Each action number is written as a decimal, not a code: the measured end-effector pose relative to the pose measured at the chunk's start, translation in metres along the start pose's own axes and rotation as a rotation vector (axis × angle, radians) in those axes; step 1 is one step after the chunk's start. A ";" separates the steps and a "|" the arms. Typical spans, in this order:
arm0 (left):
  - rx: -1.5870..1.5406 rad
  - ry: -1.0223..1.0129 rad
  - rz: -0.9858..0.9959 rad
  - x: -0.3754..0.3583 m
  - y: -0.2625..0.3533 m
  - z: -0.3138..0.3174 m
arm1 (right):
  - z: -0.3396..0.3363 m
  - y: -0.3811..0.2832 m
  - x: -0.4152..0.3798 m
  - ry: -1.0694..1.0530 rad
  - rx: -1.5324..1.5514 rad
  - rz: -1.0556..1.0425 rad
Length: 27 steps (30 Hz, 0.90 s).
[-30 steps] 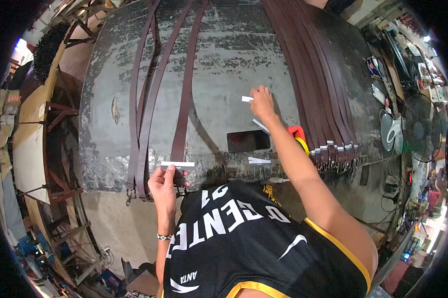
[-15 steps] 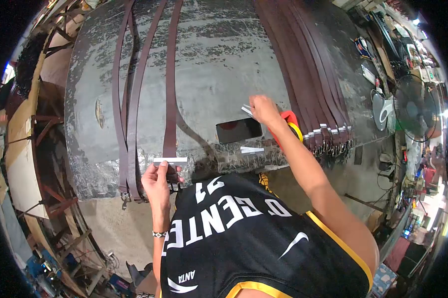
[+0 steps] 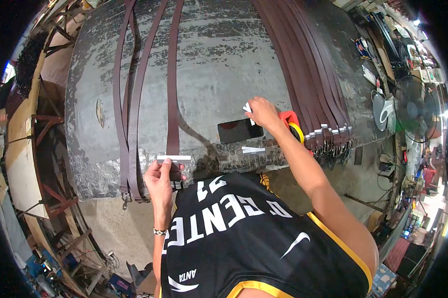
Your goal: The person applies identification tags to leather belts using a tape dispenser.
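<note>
My left hand [image 3: 160,175] pinches the near end of a brown belt [image 3: 172,99], thumb on top. A white paper strip [image 3: 180,158] lies crosswise over the belt under that thumb. My right hand [image 3: 264,113] is closed on small white strips [image 3: 247,108] above the table, beside a black phone [image 3: 240,131]. More loose white strips [image 3: 253,149] lie just below the phone. A red and yellow tape dispenser [image 3: 294,128] sits by my right wrist, partly covered by the forearm. Further brown belts [image 3: 136,99] hang over the table edge left of my left hand.
A thick row of brown belts [image 3: 308,74] with white bands and metal buckles [image 3: 328,144] lies along the right side of the worn dark table [image 3: 224,64]. Scissors [image 3: 385,110] and a fan [image 3: 416,107] are farther right. Wooden shelving [image 3: 50,149] stands at left.
My left hand has shifted slightly right with the belt end and strip. The white strips at my right hand have turned and spread, and that hand has moved a little.
</note>
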<state>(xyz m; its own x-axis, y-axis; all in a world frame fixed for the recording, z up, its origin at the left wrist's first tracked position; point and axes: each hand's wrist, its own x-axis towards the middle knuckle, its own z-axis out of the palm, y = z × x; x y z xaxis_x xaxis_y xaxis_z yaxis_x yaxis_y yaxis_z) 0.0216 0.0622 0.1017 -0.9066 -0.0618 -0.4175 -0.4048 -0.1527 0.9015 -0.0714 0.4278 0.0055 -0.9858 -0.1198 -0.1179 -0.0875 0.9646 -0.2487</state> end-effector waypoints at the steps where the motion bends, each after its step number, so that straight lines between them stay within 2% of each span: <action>1: 0.005 0.000 0.002 0.000 0.000 0.001 | 0.002 0.001 0.001 0.004 -0.009 -0.008; 9: 0.020 -0.025 -0.005 0.001 -0.001 -0.002 | 0.007 -0.003 0.008 0.027 -0.096 -0.039; 15: 0.012 0.039 0.017 0.000 -0.002 0.003 | -0.036 -0.032 -0.015 0.114 0.164 0.166; 18: 0.031 -0.001 0.001 0.001 -0.006 -0.001 | -0.044 -0.047 -0.058 0.039 0.237 0.164; 21: 0.061 -0.040 -0.021 0.003 -0.005 -0.002 | -0.012 -0.041 -0.106 0.147 0.112 -0.005; 24: 0.072 -0.056 -0.031 0.004 -0.002 0.005 | 0.018 -0.041 -0.138 0.302 -0.017 -0.055; 27: 0.084 -0.083 -0.024 0.004 -0.002 0.009 | 0.044 -0.040 -0.154 0.229 -0.100 -0.060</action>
<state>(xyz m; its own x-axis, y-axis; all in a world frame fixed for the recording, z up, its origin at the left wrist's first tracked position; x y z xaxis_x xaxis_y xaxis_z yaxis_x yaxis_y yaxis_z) 0.0173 0.0707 0.0995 -0.9020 0.0234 -0.4312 -0.4317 -0.0697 0.8993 0.0903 0.3971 -0.0090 -0.9842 -0.1326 0.1175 -0.1497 0.9772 -0.1508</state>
